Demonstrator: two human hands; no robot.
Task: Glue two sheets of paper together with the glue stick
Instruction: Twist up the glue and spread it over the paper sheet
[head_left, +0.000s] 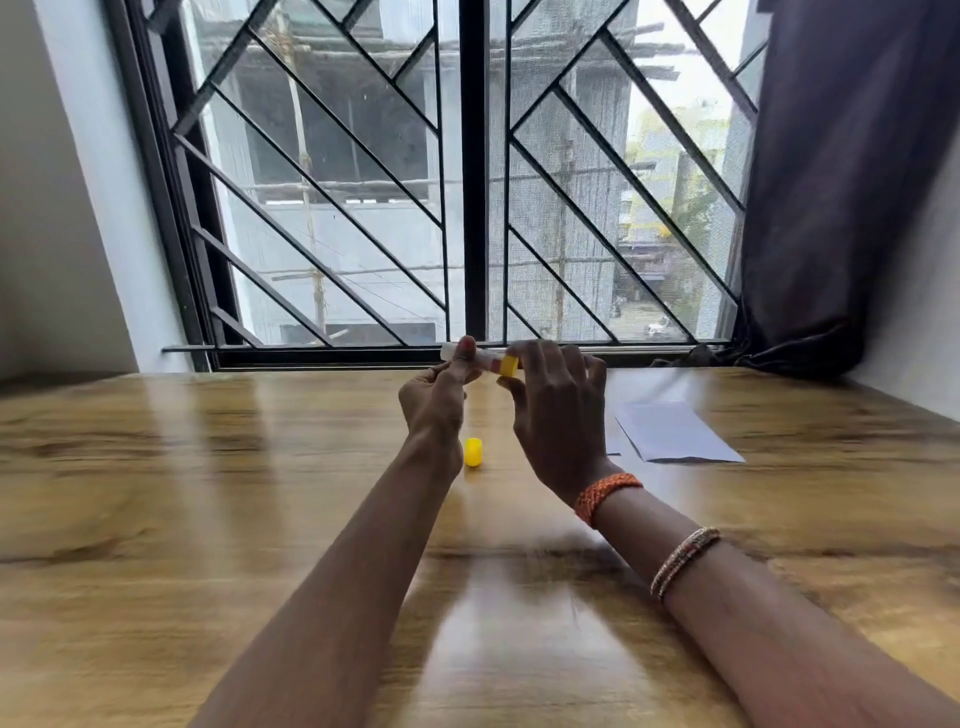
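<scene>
Wooden bench (208, 519) carries a loose yellow plastic cap (473, 451); above it, the uncapped white glue stick (480, 358) is gripped by the left hand (436, 400), its yellow base pinched by the right hand (558, 410). White paper sheets (675, 431) lie right of the cap.

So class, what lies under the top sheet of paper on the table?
Under the top sheet of paper, a second sheet peeks out at its left edge, resting on the wooden table. The rest of it is covered.

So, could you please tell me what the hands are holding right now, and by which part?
Both hold the glue stick: the left hand pinches its barrel, the right hand grips the yellow end. Its cap lies on the table.
</scene>
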